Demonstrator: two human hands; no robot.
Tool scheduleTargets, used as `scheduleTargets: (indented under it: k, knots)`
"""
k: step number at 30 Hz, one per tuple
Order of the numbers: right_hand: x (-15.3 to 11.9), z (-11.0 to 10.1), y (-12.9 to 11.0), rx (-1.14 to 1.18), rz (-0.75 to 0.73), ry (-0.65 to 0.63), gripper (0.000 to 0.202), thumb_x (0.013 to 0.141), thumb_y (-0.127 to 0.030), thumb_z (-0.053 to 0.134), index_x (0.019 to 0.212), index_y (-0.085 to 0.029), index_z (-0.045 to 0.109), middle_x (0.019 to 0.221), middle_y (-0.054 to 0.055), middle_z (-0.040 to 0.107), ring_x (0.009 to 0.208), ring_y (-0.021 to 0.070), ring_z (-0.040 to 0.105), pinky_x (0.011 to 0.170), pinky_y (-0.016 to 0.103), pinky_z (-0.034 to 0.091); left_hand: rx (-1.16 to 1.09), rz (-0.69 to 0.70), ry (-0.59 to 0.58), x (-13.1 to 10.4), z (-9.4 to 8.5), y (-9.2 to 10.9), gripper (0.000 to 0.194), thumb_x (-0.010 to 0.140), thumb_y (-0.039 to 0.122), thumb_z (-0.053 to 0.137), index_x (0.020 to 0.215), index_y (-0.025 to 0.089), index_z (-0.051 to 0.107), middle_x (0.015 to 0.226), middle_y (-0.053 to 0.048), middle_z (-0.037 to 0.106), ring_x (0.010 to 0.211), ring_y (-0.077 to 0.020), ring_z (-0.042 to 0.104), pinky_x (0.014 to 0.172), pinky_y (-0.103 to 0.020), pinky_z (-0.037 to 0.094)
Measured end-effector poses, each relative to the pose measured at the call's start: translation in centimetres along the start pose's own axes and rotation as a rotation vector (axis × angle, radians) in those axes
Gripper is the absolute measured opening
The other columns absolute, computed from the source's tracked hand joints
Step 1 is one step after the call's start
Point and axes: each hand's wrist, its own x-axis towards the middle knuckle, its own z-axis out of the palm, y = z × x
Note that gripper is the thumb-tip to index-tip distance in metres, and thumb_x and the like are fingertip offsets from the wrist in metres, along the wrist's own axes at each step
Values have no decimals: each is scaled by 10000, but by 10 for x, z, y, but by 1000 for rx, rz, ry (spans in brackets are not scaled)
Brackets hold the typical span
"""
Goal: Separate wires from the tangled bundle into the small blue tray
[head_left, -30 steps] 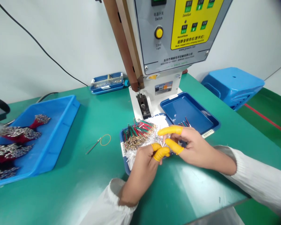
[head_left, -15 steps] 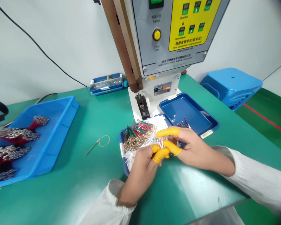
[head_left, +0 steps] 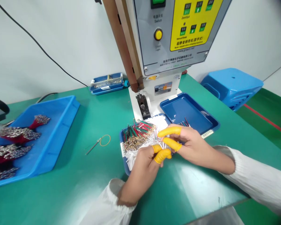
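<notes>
Thin white tube-like pieces (head_left: pixel 163 145) stick up from my left hand (head_left: pixel 148 159), whose yellow-cotted thumb and fingers are closed on them. My right hand (head_left: pixel 186 143) is just to the right, yellow cots on its thumb and forefinger, the tips bent together by the same white pieces. What lies between those tips is too small to make out. Under and behind both hands, a blue tray (head_left: pixel 121 147) carries red, green and black wires (head_left: pixel 139 129) with gold-coloured ends, and a heap of loose white pieces (head_left: pixel 158 121).
A crimping machine (head_left: pixel 168 62) stands behind the tray. To its right is a second blue tray (head_left: pixel 182 106) with a few wires. A large blue bin (head_left: pixel 58 134) with wire bundles is at left. A thin tool (head_left: pixel 93 147) and a yellow ring (head_left: pixel 105 140) lie between.
My right thumb and forefinger have shifted slightly up and apart from my left fingers. More of the white pieces shows between the hands. The view has moved a little.
</notes>
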Motion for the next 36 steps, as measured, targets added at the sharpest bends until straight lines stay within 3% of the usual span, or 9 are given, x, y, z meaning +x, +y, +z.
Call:
scheduleTargets:
  k: [5,12,17,31,36]
  knots:
    - [1,-2,-1,-32,-32,-2,219,1022,-210,587,1195,-240,719,1055,43,655,759,109,647,633,225,553,-97,-44,-50,5,-3,7,296,941,163,546,646,170,570,628,30,554,606,-106,479,600,-226,357]
    - [2,-6,-2,-183,-186,96,251,982,-110,603,1167,-228,726,1081,39,697,920,139,660,820,266,553,-237,-116,-86,7,-8,1,381,1022,377,548,709,165,597,610,37,500,540,-93,415,552,-233,322]
    - [0,-6,0,-209,-222,119,253,968,-103,623,1157,-229,734,1050,34,703,884,133,654,737,250,532,-330,-117,-139,8,-12,3,484,1037,521,513,735,158,620,557,42,462,500,-91,385,546,-241,310]
    - [1,-2,-2,-217,-337,107,220,971,-101,646,1155,-199,718,1040,29,726,928,123,677,834,242,558,-397,-141,-193,8,-15,-4,429,1038,445,554,727,153,596,595,48,462,518,-76,369,554,-224,299]
    - [0,-2,-2,-245,-348,105,209,965,-117,664,1149,-201,718,1055,41,723,949,142,685,842,267,570,-437,-125,-196,9,-14,-2,469,1013,496,586,694,151,587,603,41,478,510,-72,366,545,-221,302]
